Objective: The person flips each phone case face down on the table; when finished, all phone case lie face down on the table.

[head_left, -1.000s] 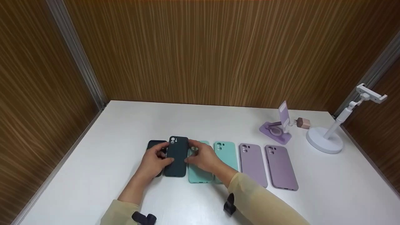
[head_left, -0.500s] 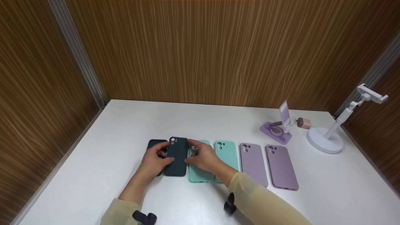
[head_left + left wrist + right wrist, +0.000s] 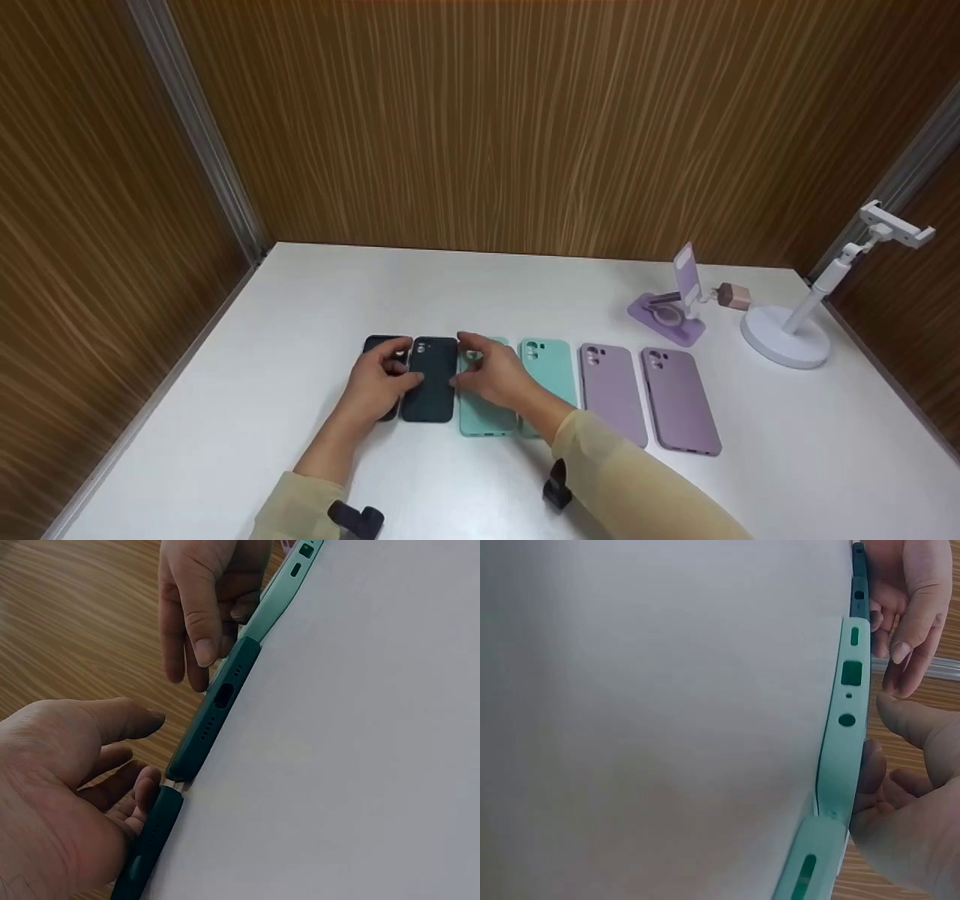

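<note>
A dark green phone case (image 3: 431,397) lies back up on the white table, between both hands. My left hand (image 3: 373,384) hovers at its left edge, thumb stretched over it without gripping; its other fingers reach over a second dark case (image 3: 389,414) at the row's left end. My right hand (image 3: 495,375) is above a mint green phone case (image 3: 486,421), with its thumb close to the dark green case's right edge. In the left wrist view the dark green case (image 3: 214,716) lies flat, and the left thumb is apart from it. Both hands have loosely bent fingers.
Another mint case (image 3: 549,364) and two purple cases, one lilac (image 3: 613,390) and one mauve (image 3: 680,401), continue the row rightward. Behind them stand a purple folding phone stand (image 3: 666,311), a pink charger plug (image 3: 733,295) and a white round-based stand (image 3: 786,337).
The dark green case, earlier raised and held by both hands, now lies flat in the row. The hands have let go of it and stay beside it. The camera view has shifted slightly.
</note>
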`<action>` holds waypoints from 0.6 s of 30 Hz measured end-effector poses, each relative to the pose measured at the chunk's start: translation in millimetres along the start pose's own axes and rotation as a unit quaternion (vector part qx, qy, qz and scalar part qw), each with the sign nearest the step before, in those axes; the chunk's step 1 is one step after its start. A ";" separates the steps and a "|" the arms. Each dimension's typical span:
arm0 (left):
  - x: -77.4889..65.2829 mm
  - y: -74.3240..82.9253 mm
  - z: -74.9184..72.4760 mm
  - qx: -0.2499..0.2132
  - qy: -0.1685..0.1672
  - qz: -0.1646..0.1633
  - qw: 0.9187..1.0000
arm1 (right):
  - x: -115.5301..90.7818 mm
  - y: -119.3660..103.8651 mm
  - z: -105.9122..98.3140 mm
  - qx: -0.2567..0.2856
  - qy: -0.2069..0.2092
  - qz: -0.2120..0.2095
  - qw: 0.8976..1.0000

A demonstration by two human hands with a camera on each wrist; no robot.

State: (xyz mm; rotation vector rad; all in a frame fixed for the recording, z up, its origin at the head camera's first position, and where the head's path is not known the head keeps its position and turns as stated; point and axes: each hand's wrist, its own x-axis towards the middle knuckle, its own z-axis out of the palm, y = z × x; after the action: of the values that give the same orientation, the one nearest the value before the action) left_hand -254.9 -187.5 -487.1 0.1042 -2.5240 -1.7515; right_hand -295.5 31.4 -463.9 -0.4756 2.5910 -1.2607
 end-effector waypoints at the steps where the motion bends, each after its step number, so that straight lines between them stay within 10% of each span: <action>1: -0.3 1.0 -0.7 -0.003 0.002 0.000 1.000 | 0.4 -0.2 -0.5 0.004 0.000 0.003 1.000; 18: 1.3 31.6 -66.1 0.034 0.004 0.024 0.999 | -0.6 -34.8 5.7 0.076 -0.005 -0.024 0.997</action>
State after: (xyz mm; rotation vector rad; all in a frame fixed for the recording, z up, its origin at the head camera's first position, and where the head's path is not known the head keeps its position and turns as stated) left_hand -250.5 -238.2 -434.4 0.0536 -2.5570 -1.6458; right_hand -286.4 7.4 -439.8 -0.5167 2.4651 -1.4552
